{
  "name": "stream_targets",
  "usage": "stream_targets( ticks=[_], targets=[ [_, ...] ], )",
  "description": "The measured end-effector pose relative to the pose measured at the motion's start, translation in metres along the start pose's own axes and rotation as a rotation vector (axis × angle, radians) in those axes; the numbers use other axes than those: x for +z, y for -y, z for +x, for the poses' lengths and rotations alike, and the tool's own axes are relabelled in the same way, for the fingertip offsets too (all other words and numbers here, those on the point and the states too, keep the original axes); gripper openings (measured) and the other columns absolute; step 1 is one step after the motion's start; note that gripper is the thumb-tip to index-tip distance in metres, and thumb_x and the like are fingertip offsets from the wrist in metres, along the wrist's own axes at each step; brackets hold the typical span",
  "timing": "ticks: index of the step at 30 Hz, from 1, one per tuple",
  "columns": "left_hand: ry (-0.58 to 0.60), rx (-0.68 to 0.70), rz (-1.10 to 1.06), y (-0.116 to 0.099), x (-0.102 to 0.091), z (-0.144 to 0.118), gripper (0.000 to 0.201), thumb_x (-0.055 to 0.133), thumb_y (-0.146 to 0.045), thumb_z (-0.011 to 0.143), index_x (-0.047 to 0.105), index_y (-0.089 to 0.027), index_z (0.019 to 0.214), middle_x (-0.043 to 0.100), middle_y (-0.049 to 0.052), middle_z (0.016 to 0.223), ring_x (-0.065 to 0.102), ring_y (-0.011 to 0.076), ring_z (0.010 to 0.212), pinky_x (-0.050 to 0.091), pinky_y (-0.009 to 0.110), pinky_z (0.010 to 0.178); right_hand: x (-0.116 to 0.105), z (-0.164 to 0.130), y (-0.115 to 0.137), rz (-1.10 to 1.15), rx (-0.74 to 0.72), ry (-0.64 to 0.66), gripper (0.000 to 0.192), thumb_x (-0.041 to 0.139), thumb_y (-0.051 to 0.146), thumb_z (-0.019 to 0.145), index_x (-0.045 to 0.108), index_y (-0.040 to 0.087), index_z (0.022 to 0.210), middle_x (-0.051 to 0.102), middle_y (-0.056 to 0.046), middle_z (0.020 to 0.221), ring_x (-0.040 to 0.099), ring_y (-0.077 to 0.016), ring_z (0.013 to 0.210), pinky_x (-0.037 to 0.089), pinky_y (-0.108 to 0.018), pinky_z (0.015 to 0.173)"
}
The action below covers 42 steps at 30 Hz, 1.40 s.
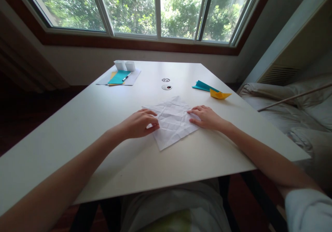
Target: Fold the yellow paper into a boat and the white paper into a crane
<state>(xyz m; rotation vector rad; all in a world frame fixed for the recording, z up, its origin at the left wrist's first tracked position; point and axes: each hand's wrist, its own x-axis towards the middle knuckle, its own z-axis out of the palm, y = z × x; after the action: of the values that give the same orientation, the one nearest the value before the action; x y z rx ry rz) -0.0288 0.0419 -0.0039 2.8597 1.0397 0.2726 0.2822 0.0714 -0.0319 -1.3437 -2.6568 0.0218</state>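
A white square sheet of paper (pixel 172 119), crossed by many creases, lies unfolded on the table in front of me, one corner pointing toward me. My left hand (pixel 140 123) rests at its left side, fingers loosely bent and apart, with the thumb and forefinger tips close to each other over the paper. On the right edge lies my right hand (pixel 206 117), fingers stretched out over the sheet and thumb spread away. Parts of the paper's left and right edges are hidden under the hands.
Right of the paper sit a folded teal paper plane (pixel 204 86) and a yellow paper boat (pixel 220 94). At the far left are teal paper (pixel 119 77), a pen (pixel 126 76) and two small white containers (pixel 125 65). Round grommets (pixel 166 87) mark the white table (pixel 124 176).
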Motion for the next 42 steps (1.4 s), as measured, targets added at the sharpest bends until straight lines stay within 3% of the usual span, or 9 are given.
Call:
stream_targets(
  ticks=[3,7,9,15,20,29,33,37,42],
  targets=[
    [0.019,-0.037,-0.046,-0.007,-0.001,0.002,0.029,0.042,-0.036,0.087,0.068,-0.022,0.086,0.069,0.006,0.089,0.063,0.0181,0.085,0.046,0.030,0.080,0.003,0.001,-0.007,0.074,-0.026,0.044,0.046,0.042,0.045,0.087,0.049,0.026,0.129,0.053,-0.009,0.128,0.048,-0.0272,0.116,0.039,-0.045,0.096],
    [-0.122,-0.354,0.129,0.011,0.006,0.000,0.036,0.040,-0.042,0.085,0.060,-0.022,0.109,0.063,0.008,0.110,0.059,0.0241,0.098,0.046,0.034,0.080,0.004,0.001,-0.013,0.158,-0.058,0.059,0.046,0.043,0.045,0.087,0.049,0.027,0.129,0.051,-0.008,0.131,0.044,-0.0261,0.120,0.038,-0.044,0.098],
    [-0.092,-0.493,0.145,0.025,0.010,-0.001,0.046,0.045,-0.048,0.081,0.054,-0.021,0.118,0.061,0.009,0.114,0.059,0.0264,0.100,0.047,0.034,0.077,0.004,0.002,-0.013,0.159,-0.051,0.060,0.045,0.043,0.043,0.088,0.049,0.026,0.129,0.050,-0.008,0.132,0.043,-0.0264,0.120,0.037,-0.045,0.099],
    [-0.092,-0.610,-0.243,0.036,0.014,0.000,0.060,0.054,-0.050,0.074,0.046,-0.018,0.125,0.067,0.005,0.093,0.062,0.0189,0.079,0.047,0.029,0.071,0.009,0.004,-0.012,0.114,-0.036,0.058,0.044,0.041,0.040,0.089,0.047,0.024,0.130,0.048,-0.008,0.134,0.042,-0.0259,0.122,0.036,-0.044,0.100],
    [-0.129,-0.795,-0.631,0.032,0.011,0.000,0.086,0.071,-0.043,0.058,0.041,-0.009,0.131,0.062,0.012,0.101,0.062,0.0198,0.083,0.050,0.030,0.071,0.011,0.004,-0.013,0.088,-0.043,0.055,0.043,0.038,0.040,0.090,0.047,0.023,0.129,0.049,-0.009,0.133,0.042,-0.0258,0.122,0.035,-0.044,0.099],
    [-0.109,-0.765,-1.161,0.035,0.012,-0.002,0.042,0.079,-0.035,0.048,0.068,-0.014,0.083,0.070,0.004,0.080,0.064,0.0206,0.075,0.051,0.032,0.073,0.009,0.003,-0.018,0.167,0.018,0.047,0.056,0.047,0.046,0.085,0.040,0.020,0.134,0.050,-0.012,0.130,0.045,-0.0272,0.118,0.037,-0.042,0.097],
    [-0.166,-0.738,-1.123,0.038,0.013,-0.002,0.044,0.078,-0.039,0.047,0.067,-0.013,0.081,0.069,0.005,0.083,0.063,0.0191,0.074,0.050,0.031,0.070,0.004,0.003,-0.028,0.239,0.124,-0.002,0.069,0.058,0.043,0.077,0.036,0.015,0.136,0.061,-0.013,0.108,0.054,-0.0266,0.102,0.043,-0.039,0.086],
    [-0.155,-0.646,-0.949,0.044,0.012,-0.002,0.038,0.074,-0.042,0.054,0.064,-0.015,0.078,0.065,0.000,0.072,0.059,0.0152,0.069,0.046,0.025,0.063,-0.001,0.003,-0.037,0.291,0.127,-0.014,0.035,0.058,0.036,0.075,0.061,0.019,0.105,0.065,-0.006,0.092,0.058,-0.0207,0.083,0.044,-0.031,0.074],
    [-0.018,-0.549,-0.664,0.052,0.005,-0.005,0.030,0.068,-0.040,0.059,0.060,-0.015,0.074,0.057,-0.003,0.063,0.050,0.0101,0.057,0.038,0.020,0.052,-0.002,0.004,-0.041,0.304,0.094,-0.033,0.021,0.054,0.037,0.074,0.064,0.019,0.077,0.066,-0.002,0.078,0.057,-0.0169,0.073,0.042,-0.026,0.067]
  ],
)
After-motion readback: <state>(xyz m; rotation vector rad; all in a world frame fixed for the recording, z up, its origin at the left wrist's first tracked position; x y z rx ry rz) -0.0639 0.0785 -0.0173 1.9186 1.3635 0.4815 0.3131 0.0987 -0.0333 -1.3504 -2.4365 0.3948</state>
